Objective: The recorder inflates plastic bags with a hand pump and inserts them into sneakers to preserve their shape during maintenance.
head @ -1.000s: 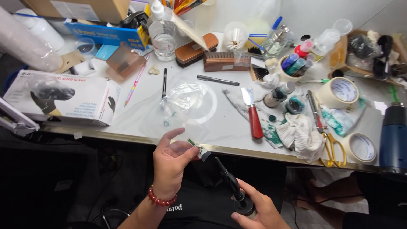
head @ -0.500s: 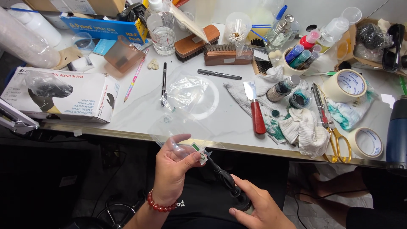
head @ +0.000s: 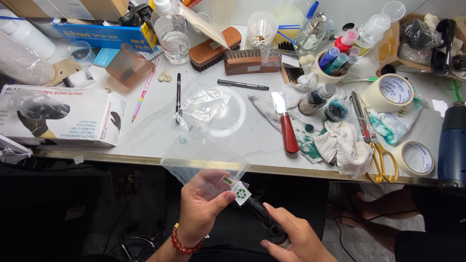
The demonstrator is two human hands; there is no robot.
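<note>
Clear, thin plastic film makes up the small flat bag (head: 204,157) that the left hand (head: 201,206) pinches at its lower corner, thumb and fingers closed on the film just beside a white printed sticker (head: 238,190). The bag stands up from the hand, in front of the table edge and below the worktop, its upper part fanning out stiffly enough to hold its shape. It looks nearly weightless, limp and slippery, apt to crumple or slide between fingers; a pinch along an edge or seam seems the surest hold.

Below it, the right hand (head: 291,240) curls around a black, slender, rod-like object (head: 264,221) with a rounded end, its tip lying near the bag's sticker. This piece looks hard, smooth and rigid, and should take a firm grasp round its body. What it is exactly cannot be told.

On the pale marble-patterned table (head: 155,131) lie a second crumpled clear plastic bag (head: 204,104), a red-handled metal scraper (head: 286,123), a wooden bristle brush (head: 250,60), yellow-handled scissors (head: 376,150), rolls of cream masking tape (head: 391,92), stained white rags (head: 340,143) and a white cardboard box of gloves (head: 63,116).
</note>
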